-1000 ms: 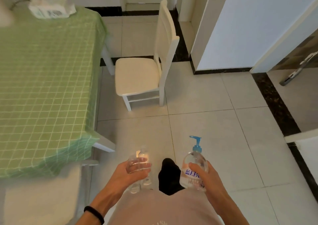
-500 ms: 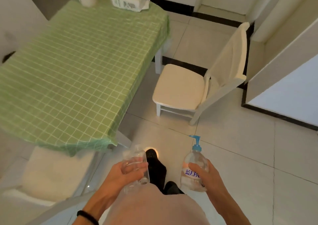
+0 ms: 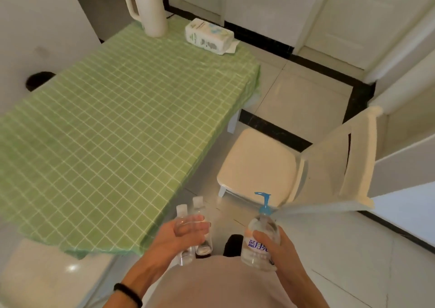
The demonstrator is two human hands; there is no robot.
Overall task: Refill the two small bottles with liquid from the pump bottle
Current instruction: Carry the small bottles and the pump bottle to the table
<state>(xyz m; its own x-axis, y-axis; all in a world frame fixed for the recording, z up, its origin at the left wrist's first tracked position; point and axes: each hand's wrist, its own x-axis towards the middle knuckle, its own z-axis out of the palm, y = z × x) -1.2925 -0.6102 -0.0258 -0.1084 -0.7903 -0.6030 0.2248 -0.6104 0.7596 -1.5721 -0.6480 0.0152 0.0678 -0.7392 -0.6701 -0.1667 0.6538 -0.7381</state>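
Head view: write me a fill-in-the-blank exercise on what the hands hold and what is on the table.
1. The left hand grips ____ small bottles together.
2. The right hand holds the pump bottle, whose pump head is ____.
3. The kettle and the tissue pack sit on a ____ checked tablecloth.
4. A black band circles the ____ wrist.

Missing words: two; blue; green; left

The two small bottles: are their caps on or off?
On. Each of the two small bottles in the left hand has a whitish cap on its top.
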